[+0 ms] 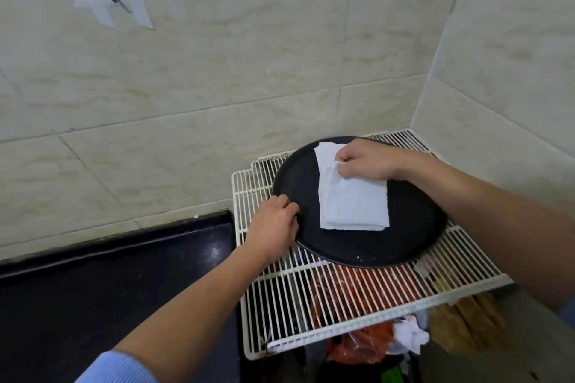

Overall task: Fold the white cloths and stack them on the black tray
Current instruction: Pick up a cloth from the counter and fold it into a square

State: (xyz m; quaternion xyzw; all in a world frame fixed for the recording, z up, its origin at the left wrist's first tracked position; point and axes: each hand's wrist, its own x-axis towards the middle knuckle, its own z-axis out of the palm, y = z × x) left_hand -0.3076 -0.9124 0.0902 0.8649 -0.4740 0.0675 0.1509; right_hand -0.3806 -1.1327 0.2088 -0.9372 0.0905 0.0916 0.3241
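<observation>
In the corner of a tiled wall, a round black tray sits on a white wire rack beside a dark worktop. A folded white cloth lies flat near the middle of the tray, its long side running away from the person. The right hand reaches in from the right, and its curled fingers pinch the cloth at its far right edge, while the near end lies free on the tray. The left hand grips the tray's left rim with bent fingers, just beside the cloth but not touching it. Red packaging shows beneath the rack's bars.
</observation>
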